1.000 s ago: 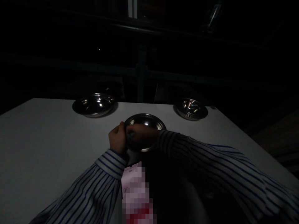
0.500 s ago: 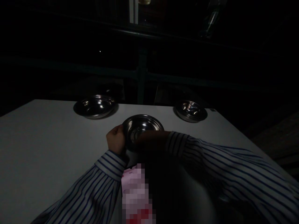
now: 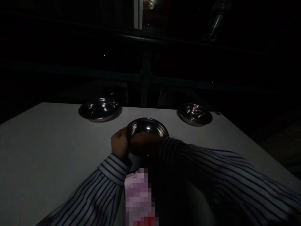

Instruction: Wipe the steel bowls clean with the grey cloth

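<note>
Our left hand (image 3: pixel 119 145) grips the round silvery steel bowl (image 3: pixel 150 127) before us by its left rim | right hand (image 3: pixel 145 142) inside, hold hidden | apparently we're working its interior; next calls for a steady rim | beyond, shiny steel bowls (image 3: pixel 100 110) on the white table (image 3: pixel 58 144)

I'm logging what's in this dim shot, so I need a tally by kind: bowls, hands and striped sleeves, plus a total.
Metal bowls: 3 visible (can't tell if any are nested)
Hands: 2
Striped sleeves: 2
Total: 7
</note>
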{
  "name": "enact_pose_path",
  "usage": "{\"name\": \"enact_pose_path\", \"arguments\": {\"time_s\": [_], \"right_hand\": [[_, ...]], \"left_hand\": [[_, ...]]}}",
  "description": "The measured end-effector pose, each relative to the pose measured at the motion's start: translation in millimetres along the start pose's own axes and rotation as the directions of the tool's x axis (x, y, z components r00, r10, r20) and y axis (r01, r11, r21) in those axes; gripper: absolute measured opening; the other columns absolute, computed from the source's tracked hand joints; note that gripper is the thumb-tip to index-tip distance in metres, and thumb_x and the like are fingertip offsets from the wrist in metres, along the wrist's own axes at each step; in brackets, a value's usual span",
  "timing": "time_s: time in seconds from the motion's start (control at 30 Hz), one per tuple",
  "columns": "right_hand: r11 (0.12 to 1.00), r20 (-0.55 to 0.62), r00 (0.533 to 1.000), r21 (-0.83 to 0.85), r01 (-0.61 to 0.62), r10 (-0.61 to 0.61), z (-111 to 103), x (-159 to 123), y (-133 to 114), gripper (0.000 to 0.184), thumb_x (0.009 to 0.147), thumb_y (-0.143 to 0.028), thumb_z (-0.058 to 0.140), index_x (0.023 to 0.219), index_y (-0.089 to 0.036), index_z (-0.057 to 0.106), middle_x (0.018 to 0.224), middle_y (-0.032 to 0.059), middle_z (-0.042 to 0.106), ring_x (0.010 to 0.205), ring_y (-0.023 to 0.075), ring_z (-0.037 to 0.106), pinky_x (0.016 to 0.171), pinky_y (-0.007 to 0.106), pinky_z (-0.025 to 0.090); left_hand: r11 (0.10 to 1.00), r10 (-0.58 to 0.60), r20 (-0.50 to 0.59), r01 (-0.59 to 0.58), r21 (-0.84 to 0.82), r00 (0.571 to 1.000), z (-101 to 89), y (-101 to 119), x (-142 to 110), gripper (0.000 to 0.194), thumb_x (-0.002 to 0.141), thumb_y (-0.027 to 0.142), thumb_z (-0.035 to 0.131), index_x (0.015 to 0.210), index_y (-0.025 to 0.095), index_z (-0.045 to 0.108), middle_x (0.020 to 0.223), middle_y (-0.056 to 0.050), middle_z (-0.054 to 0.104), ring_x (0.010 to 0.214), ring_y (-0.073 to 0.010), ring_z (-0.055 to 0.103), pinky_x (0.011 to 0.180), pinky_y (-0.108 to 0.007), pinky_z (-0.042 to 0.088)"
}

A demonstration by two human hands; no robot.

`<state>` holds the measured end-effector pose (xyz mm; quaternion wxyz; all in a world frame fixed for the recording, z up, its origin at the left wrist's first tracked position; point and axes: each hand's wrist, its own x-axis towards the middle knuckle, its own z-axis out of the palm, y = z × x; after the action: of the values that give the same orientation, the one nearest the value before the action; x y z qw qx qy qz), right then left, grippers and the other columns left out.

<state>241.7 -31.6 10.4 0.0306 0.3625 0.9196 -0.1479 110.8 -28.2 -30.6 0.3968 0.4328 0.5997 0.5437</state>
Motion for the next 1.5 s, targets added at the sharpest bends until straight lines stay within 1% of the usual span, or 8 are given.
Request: {"name": "enact_pose_path", "arguments": {"time_s": [0.13,0.27,0.5,0.63,0.87,1.17,1.33,1.5], "right_hand": [[0.978,-0.112,0.985,-0.15,-0.147,0.131,-12,11,5,0.028,0.085,-0.011,0.038,0.106,-0.007,0.055,0.112,0.0187,0.054,0.103,0.0258,0.053,0.084,0.04,0.043],[0.938,-0.042,0.967,-0.238,-0.252,0.25,-21,-8,20,0.027,0.083,-0.009,0.039,0.097,-0.002,0.061,0.1,0.0252,0.06,0.091,0.0319,0.06,0.072,0.044,0.047],[0.989,0.097,0.995,-0.151,-0.004,0.019,-13,-3,-10,0.019,0.075,-0.015,0.054,0.091,-0.016,0.065,0.092,0.0045,0.066,0.083,0.015,0.062,0.07,0.022,0.046],[0.983,-0.057,0.994,-0.151,-0.102,0.094,-13,12,-7,0.025,0.082,-0.014,0.042,0.098,-0.013,0.061,0.102,0.0097,0.062,0.091,0.0184,0.059,0.074,0.028,0.045],[0.923,-0.211,0.916,-0.107,-0.369,0.342,-17,9,18,0.028,0.079,-0.008,0.042,0.099,-0.004,0.059,0.104,0.0227,0.058,0.096,0.0276,0.057,0.078,0.037,0.043],[0.978,-0.257,0.946,0.124,-0.168,0.196,0,18,-26,0.024,0.085,-0.019,0.038,0.085,-0.015,0.062,0.083,0.0022,0.066,0.073,0.0092,0.059,0.064,0.017,0.04],[0.955,-0.405,0.865,0.137,-0.264,0.297,-9,24,-10,0.024,0.084,-0.018,0.04,0.105,-0.017,0.052,0.106,0.0064,0.056,0.098,0.0135,0.053,0.083,0.022,0.038],[0.879,-0.437,0.771,0.114,-0.464,0.463,-23,26,22,0.028,0.083,-0.014,0.035,0.108,-0.008,0.047,0.106,0.0193,0.048,0.095,0.0251,0.054,0.08,0.038,0.041]], "left_hand": [[1.0,0.014,0.004,-0.014,0.023,1.0,-3.8,0,1,0.032,0.067,0.032,0.052,0.081,0.01,0.07,0.07,-0.006,0.069,0.066,-0.0183,0.061,0.056,-0.025,0.045],[1.0,0.016,-0.023,-0.016,0.012,1.0,-1.6,-3,3,0.034,0.066,0.032,0.052,0.083,0.009,0.07,0.075,-0.007,0.07,0.069,-0.0187,0.061,0.059,-0.026,0.046],[1.0,0.007,-0.053,-0.007,0.01,0.999,-0.3,-1,3,0.031,0.067,0.032,0.048,0.077,0.011,0.069,0.069,-0.004,0.067,0.062,-0.016,0.058,0.055,-0.025,0.043],[0.999,-0.001,-0.01,0.002,0.038,1.0,-4.8,5,-1,0.03,0.067,0.037,0.05,0.06,0.012,0.064,0.051,-0.002,0.059,0.051,-0.0141,0.051,0.048,-0.024,0.039],[0.999,-0.011,0.058,0.009,0.038,0.998,-5.0,9,-3,0.035,0.073,0.043,0.045,0.056,0.014,0.059,0.048,-0.001,0.055,0.049,-0.0131,0.048,0.047,-0.024,0.036],[0.991,0.033,-0.049,-0.026,0.133,0.998,-6.9,10,-3,0.043,0.079,0.045,0.035,0.048,0.018,0.05,0.044,-0.001,0.049,0.047,-0.0131,0.044,0.046,-0.025,0.033],[0.993,0.072,0.007,-0.073,0.096,0.997,-5.9,6,-3,0.039,0.076,0.042,0.042,0.047,0.018,0.05,0.043,0.0,0.049,0.045,-0.0122,0.043,0.045,-0.024,0.033],[0.993,0.067,0.033,-0.07,0.097,0.997,-3.1,7,-5,0.034,0.074,0.039,0.044,0.057,0.014,0.059,0.05,-0.002,0.056,0.05,-0.0133,0.048,0.047,-0.023,0.035]]}}
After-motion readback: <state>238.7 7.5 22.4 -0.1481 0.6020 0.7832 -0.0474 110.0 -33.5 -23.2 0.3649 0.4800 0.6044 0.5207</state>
